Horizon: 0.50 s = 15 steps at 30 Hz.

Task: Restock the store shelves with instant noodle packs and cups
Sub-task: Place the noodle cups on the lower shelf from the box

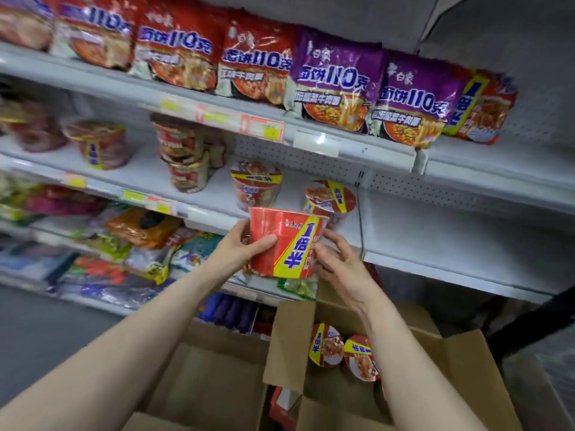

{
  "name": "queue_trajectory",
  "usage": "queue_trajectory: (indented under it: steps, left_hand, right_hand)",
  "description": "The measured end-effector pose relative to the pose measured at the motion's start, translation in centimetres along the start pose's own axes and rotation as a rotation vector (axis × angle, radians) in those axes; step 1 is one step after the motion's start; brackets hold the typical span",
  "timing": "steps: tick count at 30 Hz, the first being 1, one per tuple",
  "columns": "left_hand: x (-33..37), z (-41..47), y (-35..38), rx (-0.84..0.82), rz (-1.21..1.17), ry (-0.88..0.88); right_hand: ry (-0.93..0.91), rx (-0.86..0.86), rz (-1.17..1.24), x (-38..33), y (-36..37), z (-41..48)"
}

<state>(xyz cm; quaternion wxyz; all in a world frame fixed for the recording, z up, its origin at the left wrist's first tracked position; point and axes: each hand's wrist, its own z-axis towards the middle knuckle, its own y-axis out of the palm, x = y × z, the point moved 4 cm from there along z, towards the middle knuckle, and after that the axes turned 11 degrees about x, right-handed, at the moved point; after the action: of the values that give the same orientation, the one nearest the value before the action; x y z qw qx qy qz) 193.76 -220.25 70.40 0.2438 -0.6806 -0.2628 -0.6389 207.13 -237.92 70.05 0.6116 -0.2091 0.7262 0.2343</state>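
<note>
You hold a red noodle cup at the centre of the frame, before the middle shelf. Your left hand wraps its side, thumb pressed across the front; your right hand touches the other side, fingers loosely curled. At lower right, 2 cups sit in the cardboard box.

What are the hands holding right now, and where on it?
A red instant noodle cup with a yellow band, gripped by its side wall: left hand on its left side, right hand on its right.
</note>
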Motion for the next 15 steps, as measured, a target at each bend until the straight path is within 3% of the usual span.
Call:
queue_trajectory:
  steps: [7,15]
  left_hand:
    - [0.6,1.2,-12.7,0.204,-0.030,0.030]
    - [0.9,4.7,-26.6,0.221,-0.038,0.040]
  right_hand:
    - [-0.021,-0.172,-0.011,-0.1,11.9,3.5]
    - [-0.063,-0.227,-0.075,0.6,26.6,6.8]
